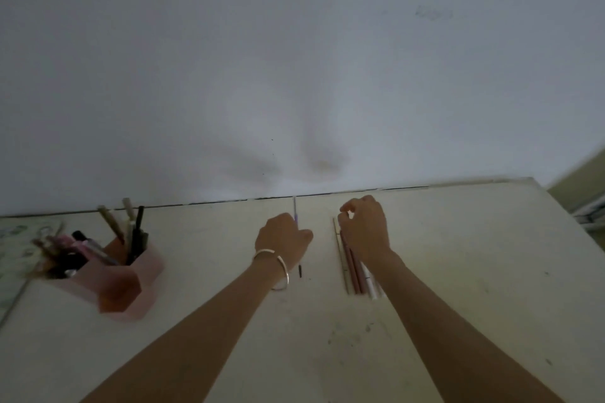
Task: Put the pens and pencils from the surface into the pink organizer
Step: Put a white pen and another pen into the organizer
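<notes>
Pink plastic sits at my far left: the organizer (pixel 131 275), already crowded with pens that lean out of its cells, so part of the job looks done. It stands on the pale tabletop (pixel 458 255), well apart from both hands, which means any pick-up needs a carry across to it.

Moving right, my left hand (pixel 281 237), with a bangle (pixel 278 268) at the wrist, is clenched around one pen (pixel 295 209). Its pale end pokes out toward the wall and its dark tip shows below the hand, so the grip is mid-shaft, which I judge is good for tipping it upright into a cell.

Further right, my right hand (pixel 363 229) rests over a bundle (pixel 355 271) of pens and pencils lying side by side on the tabletop. The fingers (pixel 345 211) curl down at the bundle's far end, probably to gather them together, but I cannot tell whether they grip anything yet. This bundle is what remains to move.
</notes>
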`<move>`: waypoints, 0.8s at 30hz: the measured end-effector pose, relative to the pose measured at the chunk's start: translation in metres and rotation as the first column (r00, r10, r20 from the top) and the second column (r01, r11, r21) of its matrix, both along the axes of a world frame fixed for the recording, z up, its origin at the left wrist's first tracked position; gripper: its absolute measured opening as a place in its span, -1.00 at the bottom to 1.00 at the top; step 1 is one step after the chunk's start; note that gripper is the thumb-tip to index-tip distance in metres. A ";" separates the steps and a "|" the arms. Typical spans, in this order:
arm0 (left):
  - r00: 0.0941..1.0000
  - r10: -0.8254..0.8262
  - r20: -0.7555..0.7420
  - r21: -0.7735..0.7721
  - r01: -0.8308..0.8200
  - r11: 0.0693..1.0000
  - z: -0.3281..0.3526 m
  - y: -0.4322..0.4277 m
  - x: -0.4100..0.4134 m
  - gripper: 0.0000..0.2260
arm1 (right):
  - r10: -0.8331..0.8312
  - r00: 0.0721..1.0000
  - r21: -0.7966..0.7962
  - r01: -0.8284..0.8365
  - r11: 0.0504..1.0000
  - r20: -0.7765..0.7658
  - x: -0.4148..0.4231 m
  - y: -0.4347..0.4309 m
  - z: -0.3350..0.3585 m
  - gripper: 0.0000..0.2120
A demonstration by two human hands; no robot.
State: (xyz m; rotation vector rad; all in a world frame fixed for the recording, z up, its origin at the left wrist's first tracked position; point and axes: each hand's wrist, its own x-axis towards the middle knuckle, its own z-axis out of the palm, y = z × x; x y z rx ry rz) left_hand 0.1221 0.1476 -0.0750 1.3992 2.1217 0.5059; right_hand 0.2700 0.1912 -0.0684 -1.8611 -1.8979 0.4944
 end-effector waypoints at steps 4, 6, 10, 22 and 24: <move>0.999 0.031 0.011 0.109 -0.032 0.993 0.014 -0.005 -0.020 -0.86 | 0.030 0.934 -0.159 0.029 0.987 0.357 -0.017 0.030 -0.028 -0.69; 0.999 0.031 0.029 0.134 -0.035 0.990 0.015 -0.008 -0.027 -0.88 | 0.025 0.899 -0.189 0.065 0.980 0.437 -0.023 0.034 -0.040 -0.69; 1.000 0.015 0.025 0.145 -0.019 0.989 0.019 -0.012 -0.035 -0.64 | 0.048 0.901 -0.214 0.051 0.976 0.431 -0.037 0.038 -0.043 -0.77; 0.989 0.146 0.028 0.573 -0.136 0.808 0.131 -0.062 -0.176 -0.42 | 0.135 0.487 0.024 -0.228 0.973 -0.863 -0.146 -0.008 0.115 -0.89; 0.982 0.189 -0.025 0.599 -0.137 0.789 0.136 -0.080 -0.205 -0.47 | 0.176 0.406 0.119 -0.163 0.979 -0.897 -0.166 -0.028 0.128 -0.91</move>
